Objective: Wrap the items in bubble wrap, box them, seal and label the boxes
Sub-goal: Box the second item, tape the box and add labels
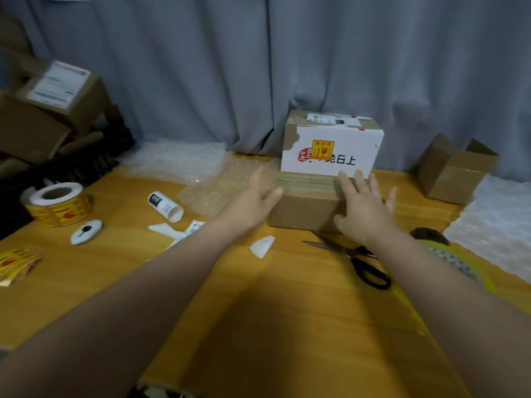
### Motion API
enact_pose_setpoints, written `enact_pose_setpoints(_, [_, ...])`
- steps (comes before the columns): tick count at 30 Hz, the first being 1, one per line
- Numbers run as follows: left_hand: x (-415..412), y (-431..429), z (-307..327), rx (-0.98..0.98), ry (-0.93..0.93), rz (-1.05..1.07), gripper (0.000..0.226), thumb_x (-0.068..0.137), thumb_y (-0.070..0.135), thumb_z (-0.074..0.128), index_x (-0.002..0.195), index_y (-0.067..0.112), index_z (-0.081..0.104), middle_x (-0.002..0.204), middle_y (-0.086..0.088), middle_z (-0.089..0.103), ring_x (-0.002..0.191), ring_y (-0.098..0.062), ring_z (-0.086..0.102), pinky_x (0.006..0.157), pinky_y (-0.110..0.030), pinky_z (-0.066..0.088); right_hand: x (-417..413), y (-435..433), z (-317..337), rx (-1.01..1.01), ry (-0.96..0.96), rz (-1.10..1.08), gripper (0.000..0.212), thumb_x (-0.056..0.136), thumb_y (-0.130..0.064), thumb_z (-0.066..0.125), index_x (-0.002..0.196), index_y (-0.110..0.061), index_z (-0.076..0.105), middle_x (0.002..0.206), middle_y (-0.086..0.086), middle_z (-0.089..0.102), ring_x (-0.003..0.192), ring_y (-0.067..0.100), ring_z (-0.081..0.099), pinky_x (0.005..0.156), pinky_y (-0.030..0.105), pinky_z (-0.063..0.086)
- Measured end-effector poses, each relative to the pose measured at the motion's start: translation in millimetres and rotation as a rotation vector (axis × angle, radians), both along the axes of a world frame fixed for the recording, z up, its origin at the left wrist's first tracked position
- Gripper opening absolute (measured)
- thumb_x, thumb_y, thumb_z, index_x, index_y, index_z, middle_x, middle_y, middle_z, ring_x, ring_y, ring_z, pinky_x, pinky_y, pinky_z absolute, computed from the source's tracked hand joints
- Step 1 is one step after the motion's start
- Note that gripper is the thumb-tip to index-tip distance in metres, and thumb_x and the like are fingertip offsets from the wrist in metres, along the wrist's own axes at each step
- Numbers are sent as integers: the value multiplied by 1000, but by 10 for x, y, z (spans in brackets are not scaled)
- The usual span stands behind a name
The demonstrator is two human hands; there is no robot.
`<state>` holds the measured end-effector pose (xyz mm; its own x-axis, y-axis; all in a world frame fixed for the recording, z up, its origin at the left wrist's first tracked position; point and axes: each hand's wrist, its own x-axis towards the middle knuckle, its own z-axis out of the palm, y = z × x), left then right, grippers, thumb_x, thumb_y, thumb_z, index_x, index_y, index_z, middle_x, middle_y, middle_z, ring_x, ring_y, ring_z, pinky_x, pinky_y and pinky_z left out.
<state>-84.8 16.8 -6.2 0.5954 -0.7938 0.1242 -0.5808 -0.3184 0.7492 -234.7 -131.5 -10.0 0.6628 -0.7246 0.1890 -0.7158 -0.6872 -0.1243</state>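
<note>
A small brown cardboard box (304, 205) with tape across its top lies on the orange table (258, 311), in front of a white box (330, 150) with a yellow fragile sticker. My left hand (258, 196) is at the brown box's left end, fingers straight, thumb near the edge. My right hand (363, 205) lies flat over the box's right end, fingers spread on top and thumb down the front face. Sheets of bubble wrap (198, 168) lie behind my left hand.
Black scissors (356, 259) lie just before the box. A roll of yellow stickers (59, 203), a white tube (165, 206), a white oval item (86, 231) and paper scraps (262, 245) sit left. An open brown box (454, 173) and more bubble wrap (497, 222) are right.
</note>
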Motion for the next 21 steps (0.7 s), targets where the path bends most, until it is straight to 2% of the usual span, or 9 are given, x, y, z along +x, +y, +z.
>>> enact_pose_setpoints(3, [133,343,149,18,-187,44,42,96,31,51,135,18,46,130,-3,56,114,-17,53,92,-27,40,59,339,-34,-139,-221,133,72,88,-20,52,151,-22,19,160,5,15,148,22,-1,116,47,-11])
enact_pose_setpoints(6, [341,733,185,171,-305,38,24,94,24,56,115,17,62,116,-2,63,93,-12,54,75,-22,42,174,673,-66,-61,-334,308,58,86,-16,53,142,-20,40,151,2,36,145,20,16,120,41,-3])
enact_pose_setpoints(8, [400,949,154,384,-312,-32,22,92,25,58,113,20,61,115,-1,61,94,-14,56,74,-23,45,245,858,-104,30,-351,357,50,86,-16,53,136,-19,48,142,1,47,138,21,29,118,38,11])
enact_pose_setpoints(10, [383,1078,99,622,-325,-83,33,91,31,59,123,24,56,120,2,55,98,-17,56,77,-26,46,301,1003,-153,109,-341,379,44,88,-17,53,131,-18,53,134,2,53,130,22,38,111,37,26])
enact_pose_setpoints(13, [355,1091,-48,745,-369,-48,60,87,40,63,139,23,40,126,-2,50,101,-20,53,79,-29,43,353,1193,-267,195,-320,392,38,89,-16,52,127,-16,57,127,5,57,125,24,43,104,37,34])
enact_pose_setpoints(15, [369,1054,-127,719,-402,-5,66,84,44,66,138,20,38,118,-4,51,94,-20,52,77,-30,44,372,1303,-353,222,-335,390,36,89,-14,51,124,-17,59,122,5,60,123,23,45,102,35,35])
enact_pose_setpoints(17, [390,1022,-178,645,-311,29,61,81,41,70,131,19,43,109,-2,55,90,-19,55,75,-31,45,381,1376,-429,244,-343,383,36,88,-13,51,122,-18,61,120,4,62,121,23,46,102,33,35])
enact_pose_setpoints(19, [409,998,-227,500,-266,60,39,82,33,71,112,17,52,102,-6,61,83,-20,55,66,-29,42,380,1398,-474,283,-358,371,35,86,-12,54,120,-18,62,116,4,64,119,22,49,100,32,36])
enact_pose_setpoints(21, [398,982,-260,261,-244,113,20,84,26,69,82,15,52,83,-8,60,71,-20,49,54,-27,34,376,1382,-482,356,-417,343,32,88,-12,56,120,-15,62,115,6,65,115,22,53,95,27,36])
